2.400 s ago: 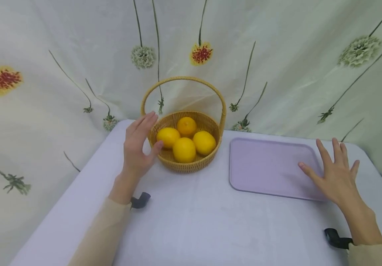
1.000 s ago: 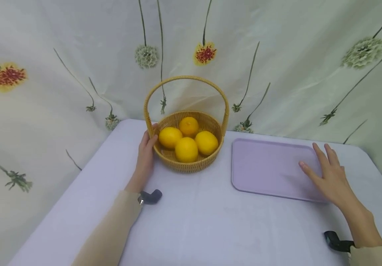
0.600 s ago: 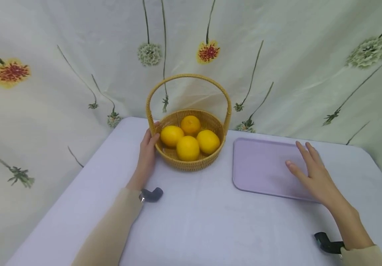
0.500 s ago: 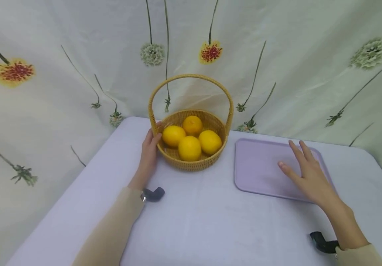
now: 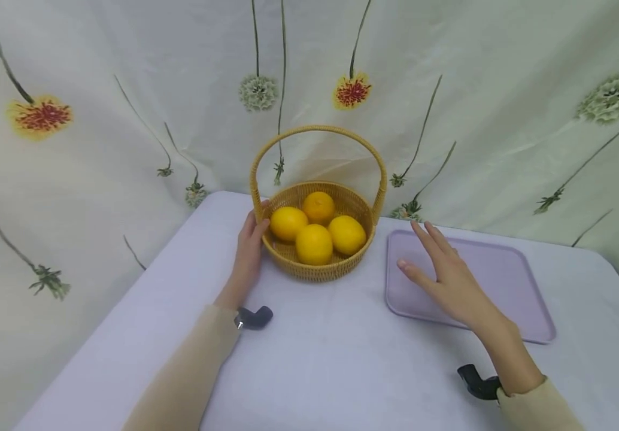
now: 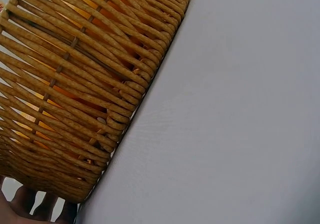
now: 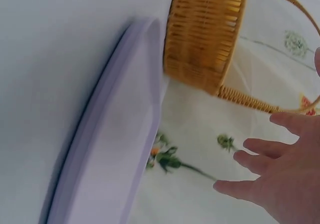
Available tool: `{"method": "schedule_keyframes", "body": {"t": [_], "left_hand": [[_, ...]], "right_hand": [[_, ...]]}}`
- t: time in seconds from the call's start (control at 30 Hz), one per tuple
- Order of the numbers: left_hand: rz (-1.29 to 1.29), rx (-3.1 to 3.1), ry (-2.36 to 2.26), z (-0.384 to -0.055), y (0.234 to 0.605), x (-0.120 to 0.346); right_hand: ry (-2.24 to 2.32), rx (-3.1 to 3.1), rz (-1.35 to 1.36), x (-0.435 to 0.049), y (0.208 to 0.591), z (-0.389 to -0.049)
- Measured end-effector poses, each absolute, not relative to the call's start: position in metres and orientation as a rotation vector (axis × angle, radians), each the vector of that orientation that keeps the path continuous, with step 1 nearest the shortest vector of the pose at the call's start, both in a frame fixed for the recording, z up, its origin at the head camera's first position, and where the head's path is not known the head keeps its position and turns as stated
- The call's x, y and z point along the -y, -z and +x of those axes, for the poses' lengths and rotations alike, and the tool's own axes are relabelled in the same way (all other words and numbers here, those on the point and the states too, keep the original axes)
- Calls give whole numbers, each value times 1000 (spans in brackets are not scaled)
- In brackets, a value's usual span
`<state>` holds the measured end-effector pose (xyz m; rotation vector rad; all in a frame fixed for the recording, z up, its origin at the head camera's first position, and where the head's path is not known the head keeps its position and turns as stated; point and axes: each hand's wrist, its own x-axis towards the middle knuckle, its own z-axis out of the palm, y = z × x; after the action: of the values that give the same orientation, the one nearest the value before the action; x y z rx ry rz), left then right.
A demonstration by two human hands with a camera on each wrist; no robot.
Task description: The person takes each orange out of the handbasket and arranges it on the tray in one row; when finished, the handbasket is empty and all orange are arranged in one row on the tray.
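Note:
A wicker basket (image 5: pixel 317 273) with a tall arched handle stands at the back centre of the table, holding several round yellow-orange fruits (image 5: pixel 314 244). My left hand (image 5: pixel 248 251) grips its left side, thumb at the rim by the handle's foot. In the left wrist view, fingers (image 6: pixel 46 208) show against the bottom end of the basket wall (image 6: pixel 85 83). My right hand (image 5: pixel 452 286) hovers over the left half of a lilac tray (image 5: pixel 503 275), fingers spread and holding nothing. The right wrist view shows that hand (image 7: pixel 290 169) apart from both tray (image 7: pixel 112 134) and basket (image 7: pixel 202 38).
A white cloth covers the table (image 5: pixel 336 359). Behind it hangs a pale curtain (image 5: pixel 180 72) printed with flowers, close to the basket's back. Dark curved pieces (image 5: pixel 255 318) stick out from both wrists.
My left hand has come down from beside the basket and taken hold of its left side. My right hand has moved left across the tray towards the basket. The head view has shifted slightly.

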<state>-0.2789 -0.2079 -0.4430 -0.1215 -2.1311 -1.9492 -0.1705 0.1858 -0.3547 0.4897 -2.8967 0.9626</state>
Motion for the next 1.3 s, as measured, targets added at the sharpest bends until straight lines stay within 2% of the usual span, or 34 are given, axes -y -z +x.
{"method": "schedule_keyframes", "body": {"t": [0.53,0.93,1.3], "left_hand": [[-122,2114,1967,-277,442,207],[-78,2107,1999,-276,441,205],[-67,2159,1979,-253,410,200]], "right_hand": [[-1101,2794,798,-95,346,-207],[-1176,2899,841,-46,345,-236],[-993,3010,823,-22,354,-247]]}}
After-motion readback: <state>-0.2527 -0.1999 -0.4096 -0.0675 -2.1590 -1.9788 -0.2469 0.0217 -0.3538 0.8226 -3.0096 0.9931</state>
